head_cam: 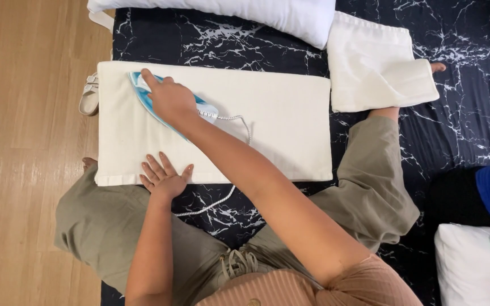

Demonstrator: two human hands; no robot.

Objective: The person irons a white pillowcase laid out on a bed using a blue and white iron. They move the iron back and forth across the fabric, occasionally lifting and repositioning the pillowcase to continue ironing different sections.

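your right hand (168, 99) is wrapped over the handle of the blue and white iron (160, 99), fingers curled around it so the handle itself is hidden under your palm. the iron sits flat on the cream cloth (267, 124), near the cloth's far left corner, its pointed tip aimed toward that corner. its white cord (239, 122) loops off the back of the iron across the cloth, then shows again below the cloth's near edge.

your left hand (163, 178) lies palm down on the near edge of the same cloth, fingers spread and flat, holding nothing, just pressing the fabric. the iron is well up the cloth from these fingers, with bare fabric between.

the cloth is laid out on a dark marbled mat (245, 39) on the floor. beyond its right end lies a folded white cloth (375, 68), almost touching it. a white pillow (245, 11) rests along the mat's far edge, another (472, 266) at the near right corner.
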